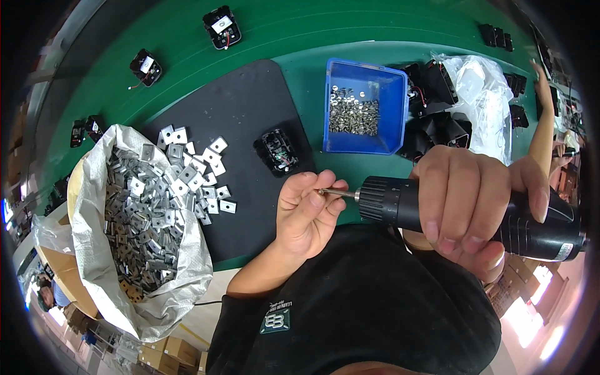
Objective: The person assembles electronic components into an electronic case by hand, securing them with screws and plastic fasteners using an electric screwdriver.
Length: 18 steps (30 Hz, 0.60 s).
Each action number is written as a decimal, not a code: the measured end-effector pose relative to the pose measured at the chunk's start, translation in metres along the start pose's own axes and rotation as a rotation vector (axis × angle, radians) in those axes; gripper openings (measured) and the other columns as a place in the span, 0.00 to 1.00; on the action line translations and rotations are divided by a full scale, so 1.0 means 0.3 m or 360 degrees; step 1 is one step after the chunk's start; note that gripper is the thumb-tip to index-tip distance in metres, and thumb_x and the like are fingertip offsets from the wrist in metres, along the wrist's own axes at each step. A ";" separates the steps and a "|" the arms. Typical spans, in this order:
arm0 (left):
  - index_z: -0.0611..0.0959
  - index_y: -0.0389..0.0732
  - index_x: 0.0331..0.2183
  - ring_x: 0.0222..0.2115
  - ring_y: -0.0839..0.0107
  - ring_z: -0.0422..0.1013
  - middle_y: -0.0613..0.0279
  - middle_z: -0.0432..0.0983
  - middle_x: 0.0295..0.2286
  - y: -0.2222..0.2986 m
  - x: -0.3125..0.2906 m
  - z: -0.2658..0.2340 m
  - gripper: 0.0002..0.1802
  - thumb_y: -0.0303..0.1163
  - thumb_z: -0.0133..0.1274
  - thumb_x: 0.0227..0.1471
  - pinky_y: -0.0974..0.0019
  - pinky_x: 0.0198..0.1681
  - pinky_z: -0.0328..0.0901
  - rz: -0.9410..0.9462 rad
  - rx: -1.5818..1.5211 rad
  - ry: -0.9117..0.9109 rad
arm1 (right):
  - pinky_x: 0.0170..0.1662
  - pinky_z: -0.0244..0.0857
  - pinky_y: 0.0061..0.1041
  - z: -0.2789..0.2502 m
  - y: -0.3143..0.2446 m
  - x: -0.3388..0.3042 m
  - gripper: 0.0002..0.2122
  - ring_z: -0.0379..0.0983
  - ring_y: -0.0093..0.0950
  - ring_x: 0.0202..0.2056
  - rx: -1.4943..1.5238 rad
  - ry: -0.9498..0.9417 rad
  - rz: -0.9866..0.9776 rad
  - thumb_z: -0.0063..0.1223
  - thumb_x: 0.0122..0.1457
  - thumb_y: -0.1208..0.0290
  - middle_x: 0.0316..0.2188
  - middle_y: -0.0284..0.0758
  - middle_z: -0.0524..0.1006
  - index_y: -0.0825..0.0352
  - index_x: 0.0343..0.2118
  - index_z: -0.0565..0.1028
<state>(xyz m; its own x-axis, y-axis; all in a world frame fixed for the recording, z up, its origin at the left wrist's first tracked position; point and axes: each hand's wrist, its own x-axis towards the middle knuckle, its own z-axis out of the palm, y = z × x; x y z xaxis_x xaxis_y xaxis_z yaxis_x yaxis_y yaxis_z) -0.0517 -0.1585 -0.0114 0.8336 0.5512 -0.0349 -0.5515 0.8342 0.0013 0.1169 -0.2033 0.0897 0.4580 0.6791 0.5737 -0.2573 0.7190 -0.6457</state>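
My right hand [465, 200] is wrapped round a black electric screwdriver [390, 203], which lies level and points left. At its bit tip, my left hand [306, 215] pinches a small screw [320, 192] between thumb and fingers; the fingers partly hide it. Just beyond the left hand, an open black plastic housing [277, 152] with a circuit board inside lies on a black mat [240, 103]. Behind the screwdriver stands a blue bin [365, 149] holding many small metal screws [354, 115].
On the left, a white woven sack [194, 275] brims with square metal plates [179, 187], some spilled onto the mat. Black housings [222, 28] sit along the green belt [281, 25]. A clear plastic bag [481, 94] lies right of the bin. Another person's arm [542, 125] reaches in at far right.
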 end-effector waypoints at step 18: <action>0.72 0.37 0.51 0.52 0.56 0.68 0.48 0.70 0.51 0.023 -0.013 0.005 0.17 0.20 0.43 0.60 0.62 0.52 0.70 0.0002 0.0057 0.0063 | 0.28 0.72 0.17 -0.005 0.057 0.000 0.20 0.73 0.19 0.21 0.0128 -0.0180 -0.0177 0.59 0.51 0.78 0.22 0.28 0.74 0.60 0.46 0.66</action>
<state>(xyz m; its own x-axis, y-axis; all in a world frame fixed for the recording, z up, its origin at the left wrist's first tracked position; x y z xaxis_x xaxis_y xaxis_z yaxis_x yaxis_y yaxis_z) -0.0588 -0.1551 -0.0099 0.8309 0.5515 -0.0742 -0.5504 0.8341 0.0370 0.1137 -0.1913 0.0780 0.3898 0.6037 0.6954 -0.2795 0.7971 -0.5354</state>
